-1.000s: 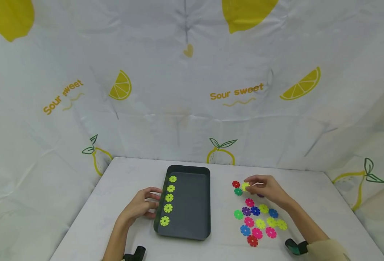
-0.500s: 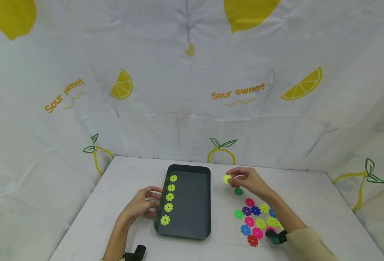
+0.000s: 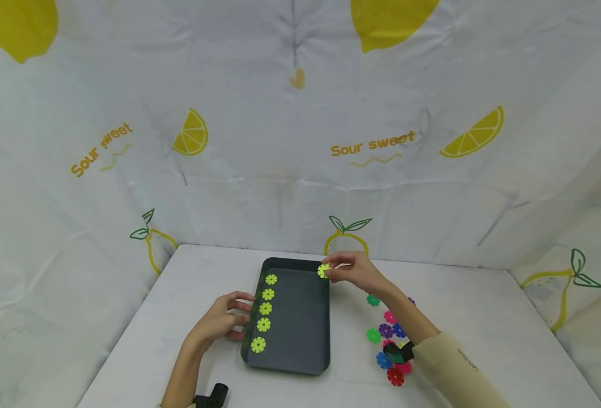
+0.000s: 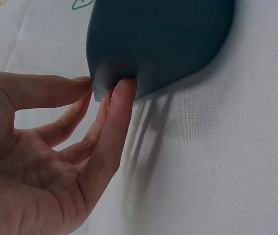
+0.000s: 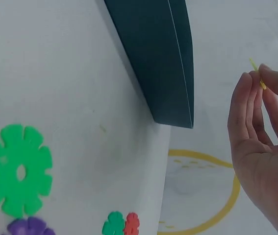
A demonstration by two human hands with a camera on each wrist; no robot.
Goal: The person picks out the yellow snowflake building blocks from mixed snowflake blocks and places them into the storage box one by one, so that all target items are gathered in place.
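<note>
My right hand (image 3: 354, 271) pinches a yellow notched building disc (image 3: 323, 271) between thumb and fingertips, over the far right corner of the dark tray (image 3: 295, 323). In the right wrist view the disc (image 5: 257, 76) shows nearly edge-on, raised beside the tray wall (image 5: 153, 63). Down the tray's left side runs a column of several yellow discs (image 3: 265, 309). Against the outside of the tray's left wall rest the fingertips of my left hand (image 3: 221, 322), loosely bent. The left wrist view shows those fingertips (image 4: 125, 88) right at the rim.
Right of the tray, several loose discs lie on the white table, among them a green disc (image 3: 373, 335), a blue disc (image 3: 384, 360) and a red disc (image 3: 395, 377). My right forearm hides part of the group. A lemon-print cloth (image 3: 259, 209) hangs behind the table.
My right hand has carried the yellow disc leftward from the loose group to the tray's far right corner. My left hand has stayed at the tray's left side.
</note>
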